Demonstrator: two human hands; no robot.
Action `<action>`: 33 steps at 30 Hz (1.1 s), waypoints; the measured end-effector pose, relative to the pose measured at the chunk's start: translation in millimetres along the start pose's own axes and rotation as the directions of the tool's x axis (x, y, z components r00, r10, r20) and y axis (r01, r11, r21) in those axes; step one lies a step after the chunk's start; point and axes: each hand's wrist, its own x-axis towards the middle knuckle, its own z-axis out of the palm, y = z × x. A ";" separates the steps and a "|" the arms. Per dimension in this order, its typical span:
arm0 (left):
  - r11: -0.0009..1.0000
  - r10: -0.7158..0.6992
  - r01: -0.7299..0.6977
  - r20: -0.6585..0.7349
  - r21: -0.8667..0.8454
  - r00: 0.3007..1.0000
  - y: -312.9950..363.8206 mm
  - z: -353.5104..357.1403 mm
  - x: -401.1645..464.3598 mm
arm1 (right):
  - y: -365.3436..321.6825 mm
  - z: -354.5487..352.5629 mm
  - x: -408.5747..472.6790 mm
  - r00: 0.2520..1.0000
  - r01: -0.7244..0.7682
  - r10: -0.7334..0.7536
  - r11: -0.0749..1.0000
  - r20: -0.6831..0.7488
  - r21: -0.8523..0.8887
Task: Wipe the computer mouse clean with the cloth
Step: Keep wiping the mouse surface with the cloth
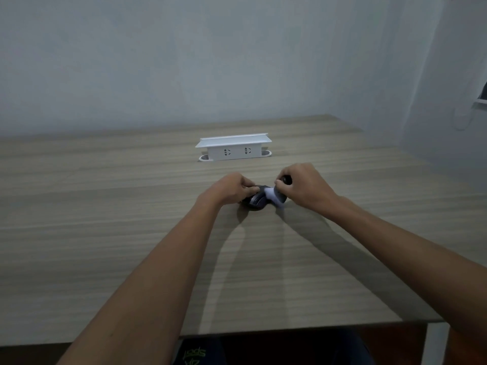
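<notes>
A dark computer mouse [256, 202] sits on the wooden table [131, 233] a little beyond the middle. My left hand [232, 190] grips its left and far side, fingers curled over the top. My right hand [303, 187] holds a bunched cloth [275, 196], dark with a pale fold, and presses it against the mouse's right side. Part of the mouse is hidden under both hands and the cloth.
A white desktop socket box [233, 148] with two outlets stands behind the hands, near the grey wall. The table's front edge [290, 329] runs close to my body, and its right edge lies toward a corner wall.
</notes>
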 end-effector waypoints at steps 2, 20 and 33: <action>1.000 0.003 -0.003 -0.001 -0.001 1.000 0.9 -0.8 0.2 | -5.6 -1.7 -0.9 0.999 0.028 -0.029 0.999 0.030 0.017; 0.999 0.004 -0.005 -0.023 -0.041 1.000 -1.1 1.1 0.0 | 14.6 -7.7 7.5 0.996 -0.043 0.041 0.999 0.073 0.026; 1.000 0.022 -0.022 -0.069 -0.012 0.997 -3.0 9.9 -5.1 | 32.4 14.7 -48.5 0.997 0.072 -0.075 0.977 -0.007 -0.200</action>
